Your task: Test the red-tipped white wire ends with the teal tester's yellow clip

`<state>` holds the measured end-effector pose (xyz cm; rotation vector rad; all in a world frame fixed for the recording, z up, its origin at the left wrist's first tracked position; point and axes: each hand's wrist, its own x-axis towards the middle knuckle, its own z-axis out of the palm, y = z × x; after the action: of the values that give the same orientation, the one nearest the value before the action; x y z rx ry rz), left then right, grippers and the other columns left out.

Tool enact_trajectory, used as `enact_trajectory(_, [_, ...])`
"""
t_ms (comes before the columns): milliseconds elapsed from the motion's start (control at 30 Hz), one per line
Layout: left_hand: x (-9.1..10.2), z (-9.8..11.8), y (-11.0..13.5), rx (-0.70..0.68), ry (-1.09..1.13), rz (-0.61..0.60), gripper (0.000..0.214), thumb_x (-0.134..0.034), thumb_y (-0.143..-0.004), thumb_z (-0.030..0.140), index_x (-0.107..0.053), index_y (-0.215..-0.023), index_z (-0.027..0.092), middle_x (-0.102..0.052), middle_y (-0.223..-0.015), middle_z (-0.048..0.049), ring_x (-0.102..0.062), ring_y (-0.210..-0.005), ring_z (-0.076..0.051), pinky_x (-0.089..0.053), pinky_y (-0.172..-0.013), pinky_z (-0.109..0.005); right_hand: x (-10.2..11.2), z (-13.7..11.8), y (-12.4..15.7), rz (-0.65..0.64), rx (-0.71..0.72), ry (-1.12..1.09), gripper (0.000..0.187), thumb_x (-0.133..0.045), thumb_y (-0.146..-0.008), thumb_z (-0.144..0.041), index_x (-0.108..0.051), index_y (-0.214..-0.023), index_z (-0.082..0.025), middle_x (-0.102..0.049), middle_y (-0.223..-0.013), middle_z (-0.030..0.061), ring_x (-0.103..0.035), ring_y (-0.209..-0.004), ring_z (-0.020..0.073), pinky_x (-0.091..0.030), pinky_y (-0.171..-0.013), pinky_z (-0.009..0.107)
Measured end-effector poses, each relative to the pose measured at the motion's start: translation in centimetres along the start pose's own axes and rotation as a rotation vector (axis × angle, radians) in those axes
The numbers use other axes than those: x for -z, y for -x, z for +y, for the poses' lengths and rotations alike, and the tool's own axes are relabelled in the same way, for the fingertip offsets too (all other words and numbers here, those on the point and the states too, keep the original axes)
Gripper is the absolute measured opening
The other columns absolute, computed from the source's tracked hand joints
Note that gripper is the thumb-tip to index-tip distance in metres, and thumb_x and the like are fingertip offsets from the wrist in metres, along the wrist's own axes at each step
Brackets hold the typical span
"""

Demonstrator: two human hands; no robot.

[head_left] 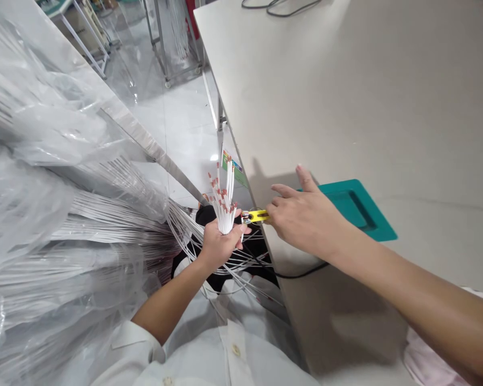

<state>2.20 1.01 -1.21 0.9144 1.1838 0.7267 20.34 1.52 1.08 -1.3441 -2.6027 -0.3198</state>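
My left hand (pixel 220 244) is closed around a bundle of white cables (pixel 226 220), whose reddish-brown ends point up and fan out. Between my right hand's (pixel 301 217) thumb side and near fingers is a small yellow wire stripper (pixel 258 215); two outer fingers stick out. The tool's metal jaws are at one cable beside my left fingertips. Whether they bite into that cable is too small to tell. Loose white cable lengths (pixel 241 265) trail across my lap below the bundle.
A teal tray (pixel 380 222) lies on the grey table (pixel 346 107) behind my right hand. A black cord (pixel 301 274) crosses the table edge. Plastic-wrapped cable bundles (pixel 104 214) fill the left side. A wheeled metal rack (pixel 161 48) stands on the floor beyond.
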Motion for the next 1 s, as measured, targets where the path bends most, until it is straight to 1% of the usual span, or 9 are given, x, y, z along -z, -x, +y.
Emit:
enact_trajectory(133, [0.0,-0.1,-0.2,-0.005,-0.032,-0.004,0.048,-0.066,-0.068,0.022,-0.059,-0.113,0.006,-0.069,-0.068,-0.0053,-0.047,-0.038,-0.005,-0.039,-0.041,-0.021,0.6,-0.3,-0.2,-0.080,-0.059,-0.024,0.022,-0.052,-0.071,-0.012,-0.053,-0.051,-0.021,-0.052,-0.049,0.0045,-0.056,-0.080,0.0280,-0.018,-0.096,0.068])
enact_trajectory(233, [0.0,-0.2,-0.2,-0.019,-0.050,0.010,0.045,-0.065,-0.069,0.022,-0.060,-0.112,0.009,-0.069,-0.068,-0.0042,-0.047,-0.038,-0.005,-0.039,-0.040,-0.020,1.4,-0.6,-0.4,-0.194,-0.103,0.067,0.014,-0.055,-0.076,-0.023,-0.065,-0.078,-0.013,-0.065,-0.071,0.0103,-0.054,-0.093,0.0314,-0.018,-0.096,0.066])
enact_trajectory(333, [0.0,-0.3,-0.1,-0.045,-0.065,0.029,0.044,-0.064,-0.069,0.023,-0.061,-0.111,0.010,-0.069,-0.069,-0.0036,-0.048,-0.038,-0.004,-0.040,-0.040,-0.019,1.6,-0.8,-0.3,-0.231,-0.104,0.107,0.043,-0.057,-0.079,-0.035,-0.056,-0.114,-0.010,-0.067,-0.092,0.0134,-0.051,-0.103,0.0326,-0.019,-0.097,0.064])
enact_trajectory(400, [0.1,-0.2,0.0,-0.045,-0.069,0.028,0.044,-0.064,-0.069,0.023,-0.061,-0.111,0.010,-0.069,-0.069,-0.0033,-0.048,-0.039,-0.005,-0.041,-0.041,-0.019,1.4,-0.8,-0.1,-0.224,-0.101,0.098,0.054,-0.058,-0.078,-0.039,-0.050,-0.123,-0.010,-0.066,-0.096,0.0137,-0.052,-0.102,0.0326,-0.018,-0.098,0.064])
enact_trajectory(533, [0.5,-0.1,0.3,-0.035,-0.045,0.018,0.046,-0.065,-0.069,0.024,-0.059,-0.113,0.010,-0.068,-0.067,-0.0023,-0.047,-0.038,-0.004,-0.039,-0.040,-0.019,0.9,-0.6,0.2,-0.171,-0.096,0.084,0.059,-0.060,-0.075,-0.047,-0.052,-0.121,-0.011,-0.067,-0.089,0.0129,-0.055,-0.096,0.0332,-0.018,-0.096,0.066])
enact_trajectory(667, [1.5,0.0,0.8,-0.071,-0.038,0.025,0.039,-0.066,-0.068,0.026,-0.062,-0.104,0.010,-0.066,-0.063,-0.0012,-0.045,-0.037,-0.004,-0.036,-0.039,-0.019,1.3,-1.1,0.2,-0.015,-0.081,0.011,0.056,-0.052,-0.078,-0.056,-0.056,-0.114,-0.013,-0.067,-0.092,0.0135,-0.056,-0.097,0.0334,-0.021,-0.097,0.064])
enact_trajectory(833, [2.6,0.6,1.8,-0.077,-0.089,0.018,0.022,-0.067,-0.066,0.027,-0.063,-0.081,0.011,-0.056,-0.047,0.0034,-0.043,-0.036,-0.005,-0.033,-0.038,-0.018,2.1,-3.8,0.0,0.216,-0.022,-0.086,0.025,-0.051,-0.087,-0.029,-0.060,-0.105,-0.015,-0.068,-0.097,0.0093,-0.059,-0.094,0.0231,-0.038,-0.094,0.043])
enact_trajectory(900, [2.8,0.7,2.2,-0.067,-0.146,-0.004,0.016,-0.065,-0.067,0.026,-0.063,-0.075,0.012,-0.049,-0.041,0.0058,-0.042,-0.036,-0.006,-0.033,-0.038,-0.018,2.0,-5.0,-0.1,0.220,0.010,-0.092,0.023,-0.053,-0.085,-0.022,-0.061,-0.104,-0.013,-0.067,-0.101,0.0097,-0.058,-0.097,0.0239,-0.040,-0.092,0.042])
enact_trajectory(1000, [3.1,0.7,2.8,-0.073,-0.231,-0.029,0.014,-0.063,-0.069,0.025,-0.066,-0.075,0.013,-0.055,-0.048,0.0034,-0.042,-0.038,-0.006,-0.034,-0.040,-0.020,1.8,-6.2,-0.3,0.188,0.037,-0.094,0.018,-0.052,-0.083,-0.017,-0.064,-0.097,-0.013,-0.067,-0.099,0.0092,-0.057,-0.097,0.0242,-0.040,-0.089,0.042])
